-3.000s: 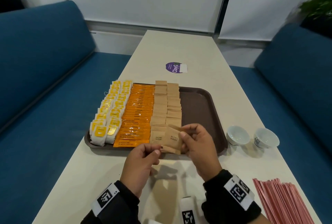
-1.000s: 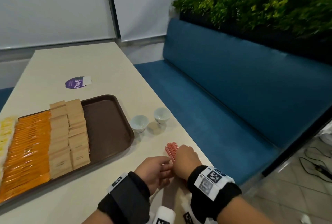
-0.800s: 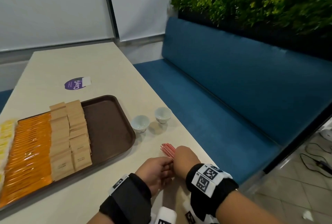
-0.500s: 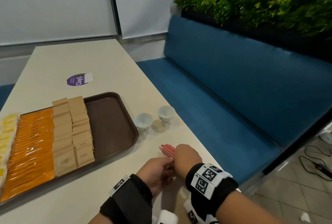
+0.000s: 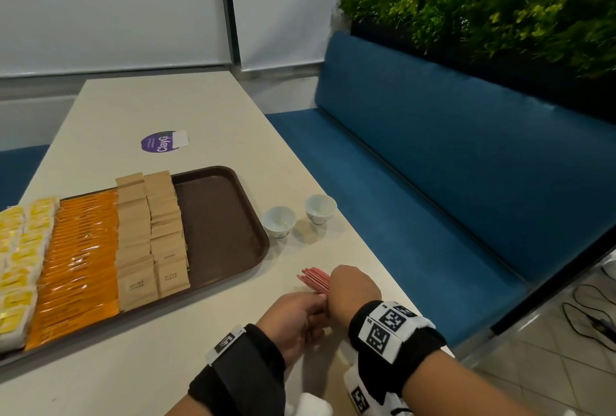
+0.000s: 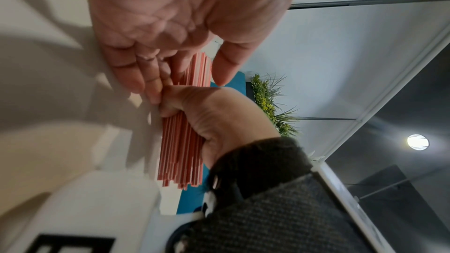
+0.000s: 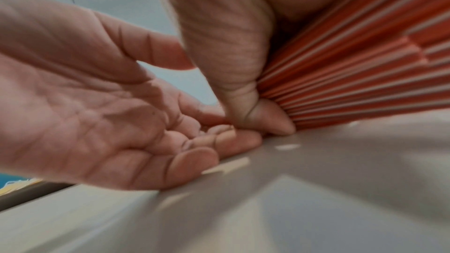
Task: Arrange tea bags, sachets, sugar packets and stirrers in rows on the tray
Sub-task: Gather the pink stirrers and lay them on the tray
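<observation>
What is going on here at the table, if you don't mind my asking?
A person is stocking a brown tray with drink supplies. Yellow tea bags, orange sachets and brown sugar packets already lie in rows, with its right part bare. The right hand grips a bundle of red stirrers on the table; the left hand, fingers straight, steadies them.

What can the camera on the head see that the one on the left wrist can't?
Only the head view shows the brown plastic tray with its rows of packets, and two small white cups beside it. Only the left wrist view shows the right hand curled round the bundle of thin red stirrers, with the left hand open against it. Both show the hands meeting at the stirrers on the pale table.
</observation>
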The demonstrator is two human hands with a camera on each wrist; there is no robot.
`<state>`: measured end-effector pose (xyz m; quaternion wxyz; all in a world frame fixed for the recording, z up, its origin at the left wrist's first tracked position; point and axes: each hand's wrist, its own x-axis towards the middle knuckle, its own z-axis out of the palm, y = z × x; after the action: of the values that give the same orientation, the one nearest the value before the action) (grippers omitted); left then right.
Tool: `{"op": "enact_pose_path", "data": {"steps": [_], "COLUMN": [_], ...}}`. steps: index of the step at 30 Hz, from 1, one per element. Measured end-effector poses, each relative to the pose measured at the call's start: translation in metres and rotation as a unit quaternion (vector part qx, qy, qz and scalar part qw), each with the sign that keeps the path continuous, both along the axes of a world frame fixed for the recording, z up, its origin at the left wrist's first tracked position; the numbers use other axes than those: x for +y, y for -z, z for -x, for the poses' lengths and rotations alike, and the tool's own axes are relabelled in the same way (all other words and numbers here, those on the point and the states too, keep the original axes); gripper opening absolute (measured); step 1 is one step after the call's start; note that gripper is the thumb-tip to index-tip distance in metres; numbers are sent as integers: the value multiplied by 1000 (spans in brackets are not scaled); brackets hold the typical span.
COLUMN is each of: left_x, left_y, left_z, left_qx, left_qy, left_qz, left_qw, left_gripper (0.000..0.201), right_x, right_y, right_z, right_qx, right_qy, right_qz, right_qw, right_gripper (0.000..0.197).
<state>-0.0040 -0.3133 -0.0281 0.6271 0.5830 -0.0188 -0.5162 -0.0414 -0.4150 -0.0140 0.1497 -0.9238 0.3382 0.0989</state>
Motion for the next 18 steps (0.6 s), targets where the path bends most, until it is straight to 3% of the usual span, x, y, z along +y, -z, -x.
{"op": "enact_pose_path", "data": {"steps": [4, 8, 12, 15, 18], "left_x": [8, 18, 29, 41, 52], "left_y": [-3, -4, -7, -17, -34], "left_z": [-1, -4, -10, -20, -28], "left_qx": [9, 17, -38, -161, -235], "left_qy": [-18, -30, -35, -71, -96], "left_qz": [-10, -7, 26, 33, 67], "left_qw": [1000, 999, 998, 984, 965], "left_gripper": [24, 21, 11, 28, 39], "right_x": [3, 0, 7, 26, 53], "right_y": [1, -1, -2, -9, -25], "right_z": [-1, -1, -5, -11, -15], "right_qx": [-5, -10, -67, -195, -333], "right_qy": [-8, 0, 3, 3, -4], "right_qz": [4, -23, -137, -252, -407], "right_qw": [1000, 1000, 988, 948, 851], "right_gripper": [18, 7, 9, 6, 18]}}
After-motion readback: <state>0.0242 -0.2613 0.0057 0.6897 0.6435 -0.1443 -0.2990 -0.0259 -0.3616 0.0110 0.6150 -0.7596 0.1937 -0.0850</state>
